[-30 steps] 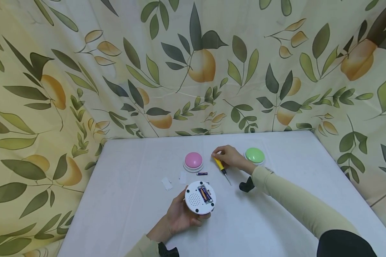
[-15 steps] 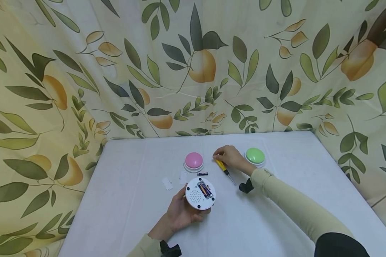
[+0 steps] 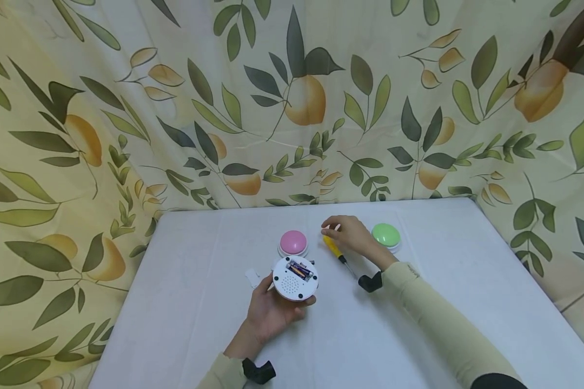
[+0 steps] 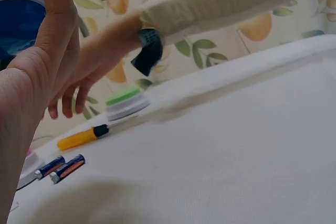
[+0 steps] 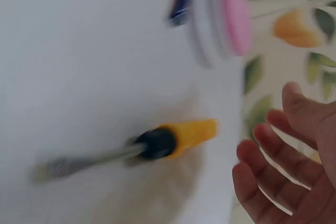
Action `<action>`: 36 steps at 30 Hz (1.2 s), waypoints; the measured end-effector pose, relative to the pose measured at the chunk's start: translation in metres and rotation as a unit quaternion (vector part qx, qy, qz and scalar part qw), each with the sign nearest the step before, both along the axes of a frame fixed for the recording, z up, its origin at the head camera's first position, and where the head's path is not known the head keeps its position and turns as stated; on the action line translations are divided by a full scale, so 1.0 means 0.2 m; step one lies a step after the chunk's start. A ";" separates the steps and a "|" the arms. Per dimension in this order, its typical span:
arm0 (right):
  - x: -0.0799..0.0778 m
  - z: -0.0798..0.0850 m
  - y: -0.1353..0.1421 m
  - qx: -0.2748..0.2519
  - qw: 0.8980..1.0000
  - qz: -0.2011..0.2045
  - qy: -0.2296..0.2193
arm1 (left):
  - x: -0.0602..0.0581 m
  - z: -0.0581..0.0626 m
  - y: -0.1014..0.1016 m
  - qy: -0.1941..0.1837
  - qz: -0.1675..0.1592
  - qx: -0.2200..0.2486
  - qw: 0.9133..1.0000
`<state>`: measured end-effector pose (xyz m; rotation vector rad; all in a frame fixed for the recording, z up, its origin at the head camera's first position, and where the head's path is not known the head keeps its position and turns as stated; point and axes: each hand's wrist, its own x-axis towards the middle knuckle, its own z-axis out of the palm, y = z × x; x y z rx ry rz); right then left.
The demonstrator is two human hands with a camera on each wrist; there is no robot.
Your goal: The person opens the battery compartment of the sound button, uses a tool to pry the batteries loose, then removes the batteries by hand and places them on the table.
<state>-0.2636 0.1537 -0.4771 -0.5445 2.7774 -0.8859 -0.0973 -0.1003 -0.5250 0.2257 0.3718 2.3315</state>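
Note:
In the head view my left hand (image 3: pixel 271 313) grips a round white sound button (image 3: pixel 292 289) upside down, its speaker holes and bare battery compartment facing up. Batteries (image 3: pixel 300 270) lie inside the compartment. The left wrist view shows the underside's blue dome (image 4: pixel 20 27) pointing down. My right hand (image 3: pixel 347 235) hovers just over the yellow handle of a screwdriver (image 3: pixel 332 247), fingers loosely bent and holding nothing. The right wrist view shows those fingers (image 5: pixel 275 153) apart from the screwdriver (image 5: pixel 181 135), which lies on the table.
A pink-domed button (image 3: pixel 293 242) stands behind the held one, and a green-domed button (image 3: pixel 386 234) beside my right wrist. Two loose batteries (image 4: pixel 68 169) lie near the pink button. A small white piece (image 3: pixel 253 277) lies left of my left hand. A patterned curtain (image 3: pixel 292 162) backs the table.
My right hand has let go of the screwdriver and lifted slightly. My left hand has carried the white button up and a little left, turning it.

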 end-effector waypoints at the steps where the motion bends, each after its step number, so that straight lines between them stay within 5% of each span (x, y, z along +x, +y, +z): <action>1: 0.01 0.01 0.00 -0.011 1.000 0.003 0.002 | 0.00 0.00 0.00 0.004 -0.001 0.013 1.000; 18: 0.30 0.12 -0.09 -0.208 0.978 0.026 -0.018 | -0.04 -0.09 -0.06 0.021 0.029 0.094 0.995; 28: 0.42 0.13 -0.13 -0.209 0.971 0.111 -0.017 | -0.04 -0.11 -0.03 -0.003 0.036 0.088 0.995; 36: 0.46 0.16 -0.18 -0.185 0.974 0.132 -0.024 | -0.03 -0.12 -0.03 -0.025 0.036 0.117 0.992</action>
